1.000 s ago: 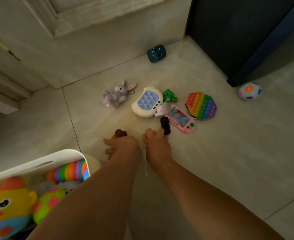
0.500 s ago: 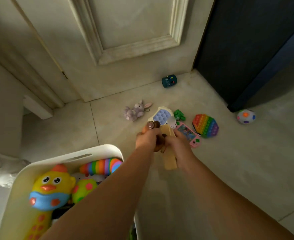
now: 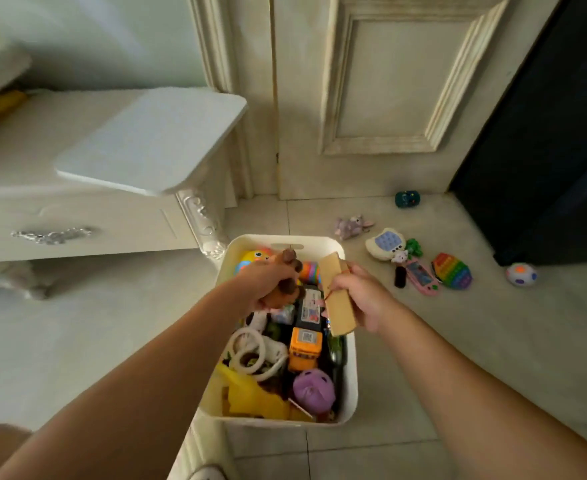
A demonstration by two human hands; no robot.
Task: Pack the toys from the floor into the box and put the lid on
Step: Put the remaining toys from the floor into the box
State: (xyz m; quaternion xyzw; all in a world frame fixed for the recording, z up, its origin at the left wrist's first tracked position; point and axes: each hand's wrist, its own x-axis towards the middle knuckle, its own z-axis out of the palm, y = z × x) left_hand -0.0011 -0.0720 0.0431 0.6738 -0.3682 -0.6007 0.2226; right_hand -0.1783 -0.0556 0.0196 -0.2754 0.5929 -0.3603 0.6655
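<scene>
The floor [image 3: 458, 341] is made of big pale tiles. A white box [image 3: 352, 368] sits on it, open and full of toys. Both hands are above the box. The left hand [image 3: 267, 282] is curled tight round a brown toy [image 3: 288, 255]. The right hand [image 3: 361, 296] is wrapped round a wooden block [image 3: 340, 306]. More toys lie on the floor to the right of the box: a purple bunny [image 3: 352, 226], a white pop game [image 3: 385, 242], a pink game [image 3: 421, 277], a rainbow pop toy [image 3: 453, 270] and a spotted ball [image 3: 521, 274]. A small dark green toy [image 3: 407, 199] sits near the cream door [image 3: 382, 84]. A flat white lid [image 3: 153, 140] rests on top of a white cabinet [image 3: 112, 223] with drawers, left of the box.
</scene>
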